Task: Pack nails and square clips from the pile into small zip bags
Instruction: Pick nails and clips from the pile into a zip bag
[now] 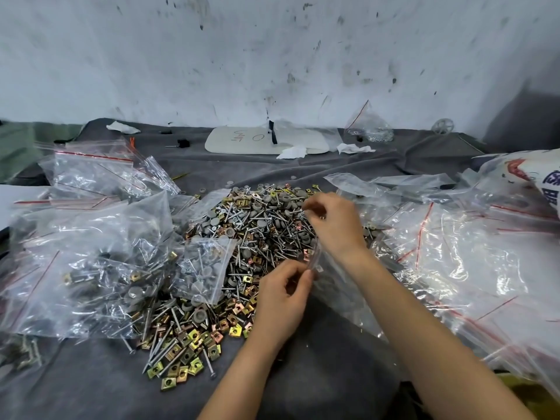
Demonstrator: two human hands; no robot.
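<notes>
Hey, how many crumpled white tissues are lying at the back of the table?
3. The left tissue by the wall, the middle tissue at the front edge of the white board, the right tissue just beside it. The zip bags may hide others.

Beyond the pile (257, 231), on its far side, we find a white board (224, 145) with handwriting on it. There is a black mark that we read as an "O" or a zero. To its left are a few red strokes, which may be letters seen sideways, though we cannot make them out. To the right of the pile, at the picture's edge, we see a white sack (536, 165) printed in red and blue. The red print lies nearer the pile and the blue characters farther from it. Both are cut off and creased, so we cannot read them.
</notes>
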